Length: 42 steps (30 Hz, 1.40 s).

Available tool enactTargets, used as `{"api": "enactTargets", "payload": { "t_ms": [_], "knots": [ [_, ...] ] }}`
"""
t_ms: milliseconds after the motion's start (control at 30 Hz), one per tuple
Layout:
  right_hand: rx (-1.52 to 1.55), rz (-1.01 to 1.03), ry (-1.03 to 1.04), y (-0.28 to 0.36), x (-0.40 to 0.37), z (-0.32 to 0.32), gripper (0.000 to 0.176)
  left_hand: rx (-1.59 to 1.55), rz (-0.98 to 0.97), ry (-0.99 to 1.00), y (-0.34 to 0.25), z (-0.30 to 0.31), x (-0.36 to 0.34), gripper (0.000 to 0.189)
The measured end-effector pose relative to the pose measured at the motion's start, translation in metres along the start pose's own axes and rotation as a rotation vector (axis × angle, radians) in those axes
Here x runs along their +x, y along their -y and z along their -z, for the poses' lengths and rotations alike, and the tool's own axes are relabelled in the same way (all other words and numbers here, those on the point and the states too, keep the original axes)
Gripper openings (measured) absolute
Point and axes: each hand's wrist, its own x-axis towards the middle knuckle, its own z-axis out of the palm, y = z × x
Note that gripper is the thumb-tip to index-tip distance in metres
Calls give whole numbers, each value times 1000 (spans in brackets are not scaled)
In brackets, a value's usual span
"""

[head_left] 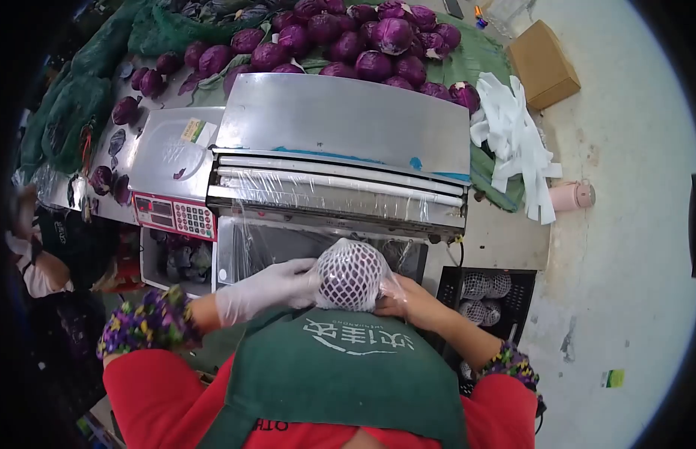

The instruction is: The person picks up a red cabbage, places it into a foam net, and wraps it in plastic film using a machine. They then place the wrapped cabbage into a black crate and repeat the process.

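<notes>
A purple cabbage in a white foam net (349, 275) is held against the front of my green apron (340, 374). My left hand (277, 288), in a white glove, presses on its left side with the fingers closed round it. On the opposite side, my right hand (409, 301) grips the net and some clear plastic film. The film stretches from the rollers of the wrapping machine (340, 187) down towards the cabbage. My fingertips are partly hidden behind the netted cabbage and film.
Many purple cabbages (374, 66) are heaped behind the machine. A scale (172, 172) stands left, above a bin of leaves (187, 262). White foam nets (516, 135) and a pink bottle (572, 196) lie right. A black crate (519, 288) holds netted cabbages. Another person (49, 262) is at far left.
</notes>
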Motion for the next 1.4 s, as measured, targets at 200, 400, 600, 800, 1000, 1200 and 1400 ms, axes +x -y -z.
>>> {"api": "enactTargets", "payload": {
  "t_ms": [200, 400, 600, 800, 1000, 1200, 1400],
  "knots": [
    [-193, 387, -417, -42, -38, -22, 33, 1511, -925, -759, 41, 33, -51, 24],
    [579, 351, -477, -22, -53, 4, 24, 64, -575, -721, 35, -6, -50, 36],
    [398, -111, -588, -112, -11, 19, 16, 279, -99, -745, 133, 52, 22, 34],
    [-507, 426, -377, -136, 46, 3, 28, 1061, -127, -154, 147, 75, 131, 32],
    [-892, 825, -988, -44, -8, -61, 10, -213, 166, 37, 143, 55, 107, 32],
    [229, 961, 444, 13, -3, -138, 36, -82, 114, 157, 87, 2, 67, 56],
    [255, 941, -657, -52, -25, -116, 26, 115, -84, 139, 56, -49, 0, 83]
  ]
}}
